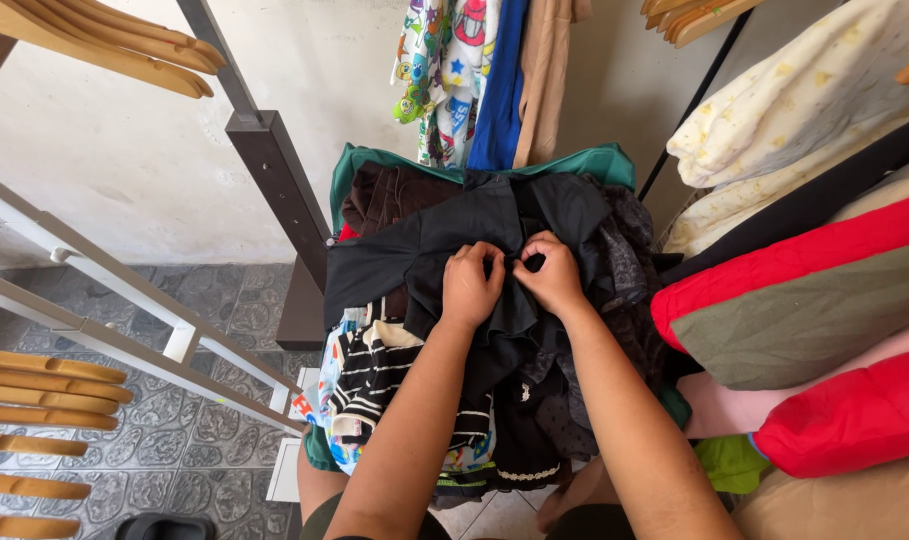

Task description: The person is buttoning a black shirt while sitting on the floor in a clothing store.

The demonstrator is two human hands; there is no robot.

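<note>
Both hands, left hand (pixel 472 285) and right hand (pixel 552 275), pinch the black garment (pixel 425 240), racks crowding either side.

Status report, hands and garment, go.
Left hand and right hand both pinching the black garment atop the clothes pile. Hanging clothes crowd the right side. Nothing blocking the hands.

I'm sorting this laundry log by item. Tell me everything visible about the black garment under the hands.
The black garment is soft, matte woven-looking cloth, crumpled and spread across the top of a heaped clothes pile. A sleeve-like part stretches toward the left. The left hand and right hand both pinch its bunched middle, knuckles up, close together. Below it lies a black-and-white striped piece.
</note>
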